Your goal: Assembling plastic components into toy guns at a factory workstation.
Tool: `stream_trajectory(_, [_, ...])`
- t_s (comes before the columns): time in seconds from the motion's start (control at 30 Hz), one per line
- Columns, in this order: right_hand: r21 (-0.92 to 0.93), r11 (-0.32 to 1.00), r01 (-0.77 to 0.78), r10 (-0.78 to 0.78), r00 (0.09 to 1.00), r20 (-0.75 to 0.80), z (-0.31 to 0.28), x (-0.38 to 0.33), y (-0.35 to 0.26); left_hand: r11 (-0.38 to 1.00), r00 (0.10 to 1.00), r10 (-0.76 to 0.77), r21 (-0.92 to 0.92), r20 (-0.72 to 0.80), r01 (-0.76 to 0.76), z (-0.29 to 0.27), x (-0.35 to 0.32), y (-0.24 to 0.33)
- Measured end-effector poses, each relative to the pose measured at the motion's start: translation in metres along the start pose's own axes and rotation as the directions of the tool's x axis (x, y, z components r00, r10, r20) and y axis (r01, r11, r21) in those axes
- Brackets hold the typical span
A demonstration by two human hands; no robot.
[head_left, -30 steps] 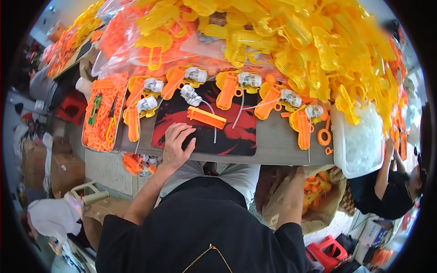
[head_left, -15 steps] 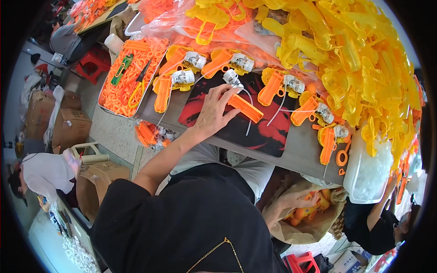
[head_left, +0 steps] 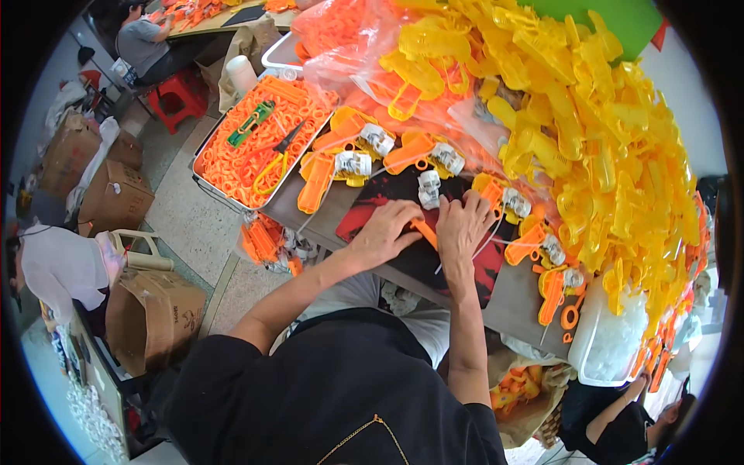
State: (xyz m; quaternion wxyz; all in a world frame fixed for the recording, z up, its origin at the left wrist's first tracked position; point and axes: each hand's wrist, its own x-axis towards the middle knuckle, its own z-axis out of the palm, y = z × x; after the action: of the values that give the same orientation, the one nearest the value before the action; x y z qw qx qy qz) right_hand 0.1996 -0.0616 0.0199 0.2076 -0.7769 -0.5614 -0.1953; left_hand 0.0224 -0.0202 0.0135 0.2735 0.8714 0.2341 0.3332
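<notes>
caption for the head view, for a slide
Both hands, left and right, press an orange plastic part on a red-black mat.
</notes>
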Motion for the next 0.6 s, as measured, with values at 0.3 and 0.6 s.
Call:
stream_trajectory(0.3, [0.204,0.961,-0.188,0.187,0.982,0.022,0.017,0.009,-0.021,0.999,0.999,0.023,-0.043,0.049,-0.020,-0.001,-0.008,-0.002])
stream_trajectory(0.6, [0.732,0.623,-0.277,0.329,0.941,0.076,0.026,0.012,-0.005,0.948,0.996,-0.047,-0.311,0.079,0.070,-0.050,0.043,-0.016])
